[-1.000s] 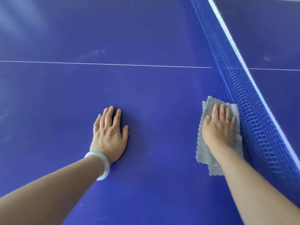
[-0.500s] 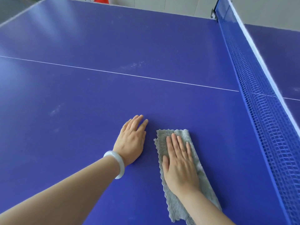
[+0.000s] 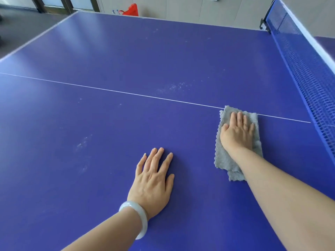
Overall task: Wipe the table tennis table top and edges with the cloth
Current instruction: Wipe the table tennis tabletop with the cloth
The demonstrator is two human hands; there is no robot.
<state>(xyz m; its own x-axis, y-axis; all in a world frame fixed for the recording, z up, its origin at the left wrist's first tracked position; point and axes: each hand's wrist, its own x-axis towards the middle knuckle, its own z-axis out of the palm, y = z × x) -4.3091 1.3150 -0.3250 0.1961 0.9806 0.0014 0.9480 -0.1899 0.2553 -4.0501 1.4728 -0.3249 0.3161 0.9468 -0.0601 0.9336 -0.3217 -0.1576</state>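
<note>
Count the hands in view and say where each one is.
2. The left hand rests flat on the bare table. The right hand presses flat on the cloth, nearer the net. Neither is hidden.

Pale panelled wall (image 3: 208, 9) stands behind a red object (image 3: 131, 10). Dark vertical frames (image 3: 67, 4) are left of the red object, and grey floor (image 3: 27, 28) lies further left and lower.

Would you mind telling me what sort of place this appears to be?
Probably an indoor games or recreation room: a blue table tennis table with a net fills the view, with grey floor and a pale wall beyond.
</note>
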